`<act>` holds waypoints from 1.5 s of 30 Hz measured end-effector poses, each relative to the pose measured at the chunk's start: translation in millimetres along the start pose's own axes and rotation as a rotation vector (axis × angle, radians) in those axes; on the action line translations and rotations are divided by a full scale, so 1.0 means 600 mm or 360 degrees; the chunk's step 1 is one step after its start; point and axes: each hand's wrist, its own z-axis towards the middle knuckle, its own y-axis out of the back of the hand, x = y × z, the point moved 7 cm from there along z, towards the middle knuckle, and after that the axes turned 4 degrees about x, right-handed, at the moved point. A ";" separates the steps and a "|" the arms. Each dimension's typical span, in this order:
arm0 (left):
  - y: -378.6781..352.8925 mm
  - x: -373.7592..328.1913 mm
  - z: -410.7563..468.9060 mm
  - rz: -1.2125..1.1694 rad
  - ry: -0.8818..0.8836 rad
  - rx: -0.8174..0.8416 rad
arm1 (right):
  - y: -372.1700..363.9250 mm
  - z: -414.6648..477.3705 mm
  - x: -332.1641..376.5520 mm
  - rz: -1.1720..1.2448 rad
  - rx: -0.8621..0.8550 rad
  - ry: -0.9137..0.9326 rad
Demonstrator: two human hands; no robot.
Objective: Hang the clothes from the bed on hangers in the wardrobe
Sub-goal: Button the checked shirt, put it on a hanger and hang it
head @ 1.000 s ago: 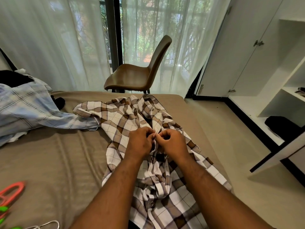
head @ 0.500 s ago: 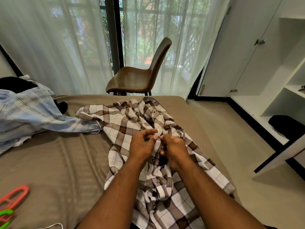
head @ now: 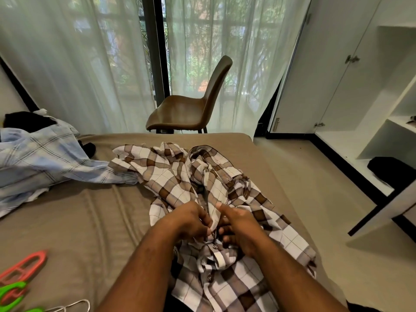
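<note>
**Edges and room.** Tan-covered bed (head: 78,221): its right edge runs beside a bare strip of pale floor (head: 315,188), which lies between the bed and the white wardrobe (head: 337,75). A brown moulded chair (head: 191,109) stands past the far edge.

**Task item.** Brown-and-white checked shirt (head: 168,176), crumpled on the bed near the right edge. The left hand (head: 191,221) pinches one front edge with curled fingers. The right hand (head: 240,226) curls its fingers on the opposite edge, thumb raised.

**Change.** Both hands sit lower on the shirt front than half a second ago, just above a button.

**Other items on the bed.**
- Pale blue checked shirt (head: 40,158), far left.
- Red plastic hanger (head: 24,266), green plastic hanger (head: 11,291) and wire hanger (head: 74,305), near left corner.

**Containers.** The open wardrobe's low shelf holds a black bundle (head: 389,170).
</note>
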 end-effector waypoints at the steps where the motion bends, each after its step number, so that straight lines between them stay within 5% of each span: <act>1: 0.000 0.001 0.002 0.0000 0.0012 0.0005 | 0.000 0.006 0.006 -0.0057 -0.0018 0.0014; 5: 0.001 0.012 0.003 -0.0041 0.0136 0.0019 | 0.000 0.025 0.024 -0.0373 -0.0121 0.0176; 10: -0.003 0.028 -0.005 -0.0412 0.0465 0.0086 | 0.017 0.034 -0.006 -0.0083 -0.0305 0.0318; 16: 0.059 0.029 0.042 -0.0026 0.0242 -0.0837 | 0.016 0.031 -0.023 -0.0069 -0.0283 0.0471; 18: 0.056 0.018 0.054 0.0103 0.0187 -0.0949 | 0.018 0.031 -0.023 -0.0052 -0.0260 0.0461; 30: 0.029 0.047 0.093 0.0417 0.0316 -0.0919 | 0.020 0.027 -0.021 0.0229 -0.0209 0.0372; 35: 0.047 0.047 0.083 0.0223 0.0219 -0.1103 | 0.015 0.042 0.007 0.0291 -0.0373 0.0296; 41: 0.089 0.030 0.045 -0.0445 -0.0213 -0.1341 | 0.015 0.036 0.074 -0.0311 -0.0723 0.0708; 45: 0.103 0.035 0.041 -0.0662 -0.0295 -0.1344 | -0.014 0.023 0.122 -0.0541 -0.0715 0.1016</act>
